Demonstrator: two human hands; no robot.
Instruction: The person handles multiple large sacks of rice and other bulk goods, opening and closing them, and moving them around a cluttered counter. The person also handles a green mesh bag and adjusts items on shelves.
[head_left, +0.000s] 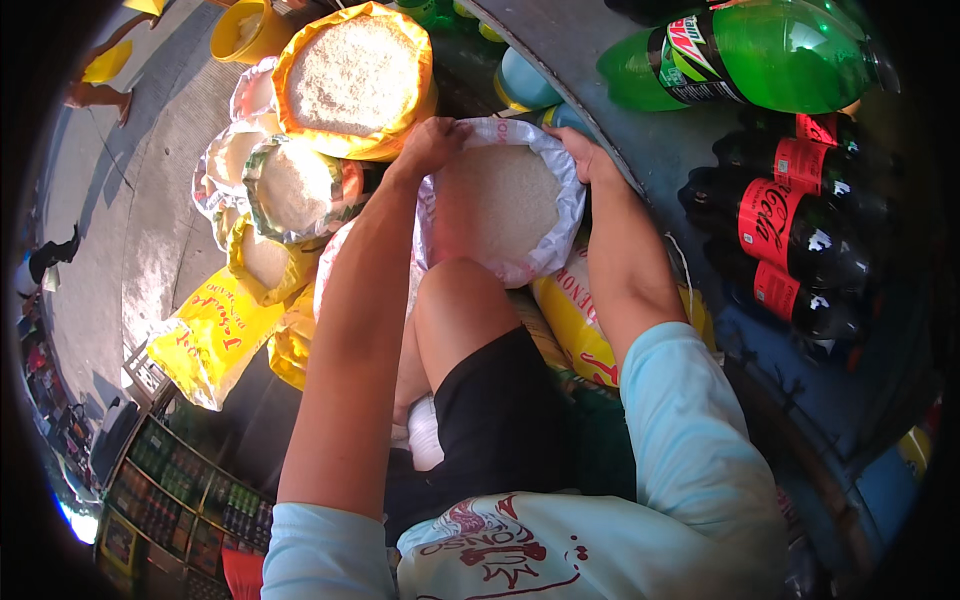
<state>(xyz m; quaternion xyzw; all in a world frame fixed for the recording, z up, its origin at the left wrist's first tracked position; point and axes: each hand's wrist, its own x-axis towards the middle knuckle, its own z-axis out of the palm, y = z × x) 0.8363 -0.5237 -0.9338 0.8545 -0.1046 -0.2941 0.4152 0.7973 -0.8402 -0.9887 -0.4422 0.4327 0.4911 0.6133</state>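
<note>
An open white woven sack of rice stands before me, its rim rolled outward. My left hand grips the far left part of that rim with curled fingers. At the far right part, my right hand holds the same rim, the thumb side uppermost and some fingers hidden behind the plastic. My bent knee is against the near side of the sack. Just left of my left hand stands a larger orange-rimmed sack of rice. A smaller open sack with a green-patterned rim is farther left.
Yellow sacks stand at the left, and another yellow sack lies beneath my right arm. A yellow bucket is at the top left. On the right, a counter bears a green soda bottle and several dark cola bottles. People are at the far left.
</note>
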